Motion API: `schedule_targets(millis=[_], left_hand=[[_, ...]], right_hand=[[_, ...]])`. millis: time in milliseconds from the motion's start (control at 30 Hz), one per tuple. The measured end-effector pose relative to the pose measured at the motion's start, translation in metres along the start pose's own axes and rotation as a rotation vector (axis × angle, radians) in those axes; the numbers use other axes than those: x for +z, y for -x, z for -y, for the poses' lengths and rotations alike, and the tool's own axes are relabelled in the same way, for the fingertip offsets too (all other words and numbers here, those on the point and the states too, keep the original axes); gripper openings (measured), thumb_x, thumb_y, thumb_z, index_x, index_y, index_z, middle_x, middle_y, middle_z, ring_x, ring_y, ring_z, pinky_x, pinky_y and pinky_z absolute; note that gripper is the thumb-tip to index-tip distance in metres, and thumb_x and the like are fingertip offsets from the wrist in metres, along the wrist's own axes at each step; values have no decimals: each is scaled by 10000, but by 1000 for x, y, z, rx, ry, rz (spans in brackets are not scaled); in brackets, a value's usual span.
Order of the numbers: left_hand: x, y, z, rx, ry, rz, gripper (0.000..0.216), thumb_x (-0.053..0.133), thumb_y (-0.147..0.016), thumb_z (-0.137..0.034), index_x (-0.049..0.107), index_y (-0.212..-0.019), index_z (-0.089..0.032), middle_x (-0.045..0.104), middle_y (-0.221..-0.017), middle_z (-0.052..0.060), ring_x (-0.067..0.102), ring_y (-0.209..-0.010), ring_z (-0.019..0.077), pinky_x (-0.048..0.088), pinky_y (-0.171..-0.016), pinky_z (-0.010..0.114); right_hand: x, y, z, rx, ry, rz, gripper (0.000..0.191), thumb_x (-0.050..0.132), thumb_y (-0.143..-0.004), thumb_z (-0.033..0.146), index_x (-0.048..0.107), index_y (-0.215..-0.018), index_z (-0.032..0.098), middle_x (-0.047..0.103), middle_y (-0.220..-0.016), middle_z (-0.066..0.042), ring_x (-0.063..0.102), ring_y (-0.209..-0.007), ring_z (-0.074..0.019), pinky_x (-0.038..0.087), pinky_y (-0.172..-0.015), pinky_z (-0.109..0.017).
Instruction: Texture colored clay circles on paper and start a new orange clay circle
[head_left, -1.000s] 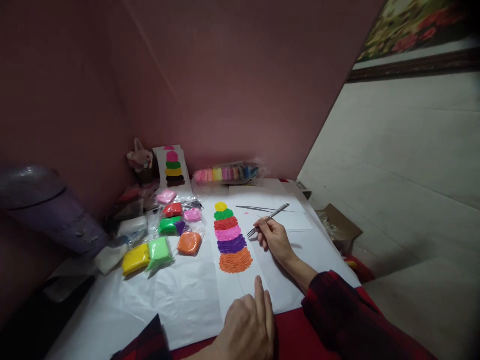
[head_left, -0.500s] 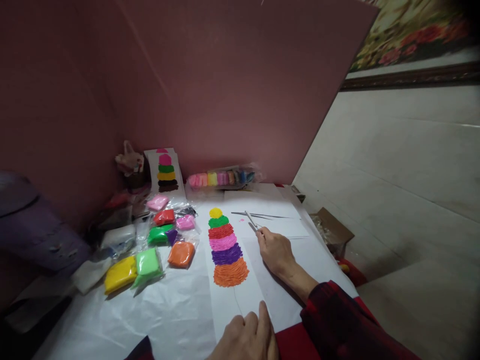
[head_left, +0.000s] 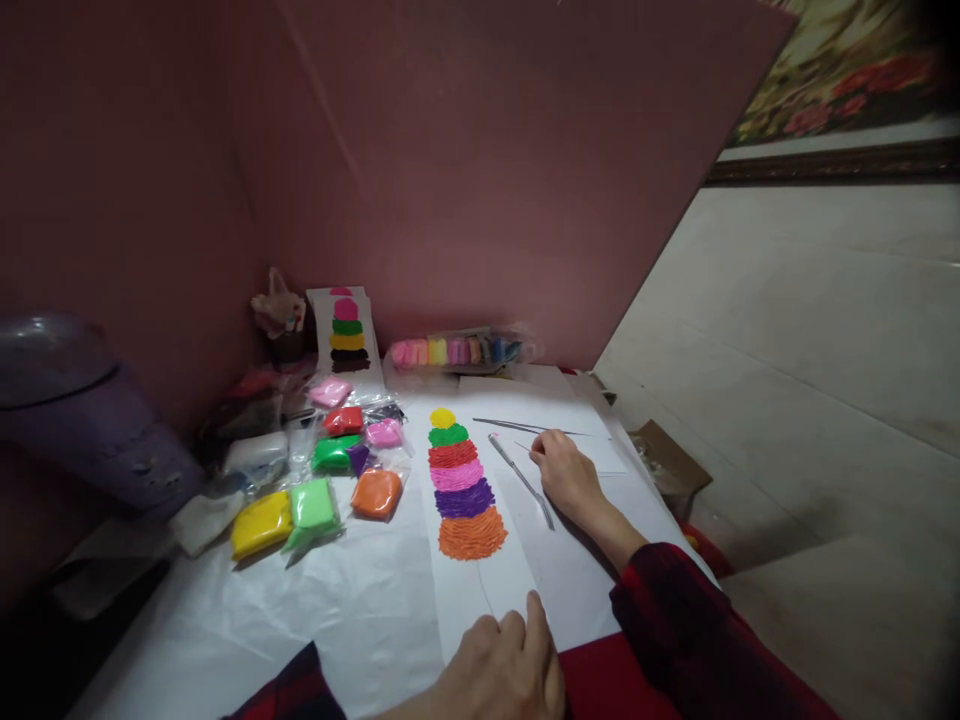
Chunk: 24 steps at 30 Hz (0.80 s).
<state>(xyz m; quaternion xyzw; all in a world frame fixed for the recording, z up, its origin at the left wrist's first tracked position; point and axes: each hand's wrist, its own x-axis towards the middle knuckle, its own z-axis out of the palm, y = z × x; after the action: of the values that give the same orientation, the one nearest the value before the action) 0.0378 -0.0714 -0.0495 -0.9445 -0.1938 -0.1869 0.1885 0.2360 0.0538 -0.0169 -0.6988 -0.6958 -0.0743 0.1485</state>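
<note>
My right hand [head_left: 570,475] is over the white paper on the right, fingers pinched on a thin needle-like tool [head_left: 523,445] whose far end points left. Just left of it a slim metal sculpting tool [head_left: 523,482] lies on the paper. A long dark pointed tool [head_left: 514,427] lies beyond the fingertips. My left hand [head_left: 506,665] rests on the lower end of a paper strip [head_left: 457,590], index finger stretched out and the others bent. Up the strip runs a stack of textured clay bands [head_left: 466,500]: orange, purple, pink, red, green, with yellow on top.
Bagged clay blocks, among them an orange one [head_left: 376,494] and a yellow one [head_left: 261,525], lie on the left. A finished clay card [head_left: 347,345] leans at the back beside a pack of coloured clay [head_left: 457,351]. A purple bottle [head_left: 97,420] stands far left; a cardboard box [head_left: 671,460] is right.
The slim metal tool has left my right hand and lies on the paper. That hand has shifted right and now pinches a thin tool. My left hand stays on the strip; the view shifted slightly.
</note>
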Motion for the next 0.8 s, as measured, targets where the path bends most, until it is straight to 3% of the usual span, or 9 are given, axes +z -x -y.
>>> schedule_targets(millis=[100, 300, 433, 500, 533, 600, 667, 800], left_hand=[[-8, -2, 2, 8, 39, 65, 245, 441, -912, -136, 646, -1033, -76, 695, -1054, 195, 586, -591, 156, 385, -411, 254], [-16, -4, 6, 59, 19, 58, 200, 481, -913, -182, 635, -1004, -93, 679, -1109, 200, 599, -599, 153, 365, -415, 244], [-16, -4, 5, 48, -2, 27, 197, 491, -905, -188, 636, -999, -94, 687, -1097, 194, 589, -586, 151, 340, -418, 244], [-15, -4, 3, 18, -9, -15, 200, 488, -898, -184, 642, -990, -95, 699, -1077, 182, 575, -568, 148, 318, -414, 254], [-14, -4, 1, -6, -17, -38, 205, 487, -894, -178, 643, -995, -93, 704, -1069, 179, 569, -561, 148, 308, -415, 261], [-12, -4, -3, -78, -48, -92, 206, 489, -882, -162, 637, -1005, -88, 711, -1048, 188, 555, -546, 150, 286, -426, 274], [-11, -3, -6, -151, -84, -136, 190, 497, -879, -159, 623, -1005, -94, 717, -1022, 203, 547, -537, 155, 268, -449, 282], [-11, -2, -7, -149, -137, -127, 227, 512, -899, -182, 596, -1100, -120, 723, -1015, 195, 559, -569, 169, 255, -496, 300]], right_hand=[[5, -2, 0, -16, 11, 38, 131, 476, -936, 128, 550, -849, 191, 625, -869, -45, 584, -774, -178, 344, -623, -278], [0, -1, 4, -39, -28, 32, 199, 440, -865, -11, 551, -867, 155, 630, -868, -106, 600, -747, -208, 394, -636, -296], [-8, 1, 11, -55, -153, -58, 222, 420, -896, 35, 538, -1054, 138, 639, -985, -111, 627, -876, -199, 471, -762, -294], [-11, 6, 21, -47, -274, -103, 253, 432, -915, 99, 503, -1153, 151, 644, -966, -82, 639, -835, -176, 503, -765, -289], [-11, 9, 28, -14, -509, -118, 236, 453, -914, 135, 519, -1139, 165, 650, -876, -51, 639, -723, -163, 521, -692, -287], [-10, 16, 42, 66, -927, -52, 141, 513, -898, 246, 555, -1027, 207, 639, -737, 2, 598, -534, -143, 497, -495, -265], [-8, 20, 53, 125, -1178, -23, 108, 607, -834, 295, 565, -896, 218, 635, -688, 16, 604, -532, -142, 463, -430, -233], [-8, 19, 66, 134, -1251, -13, 133, 601, -833, 329, 622, -801, 202, 656, -727, -15, 614, -601, -138, 447, -432, -206]])
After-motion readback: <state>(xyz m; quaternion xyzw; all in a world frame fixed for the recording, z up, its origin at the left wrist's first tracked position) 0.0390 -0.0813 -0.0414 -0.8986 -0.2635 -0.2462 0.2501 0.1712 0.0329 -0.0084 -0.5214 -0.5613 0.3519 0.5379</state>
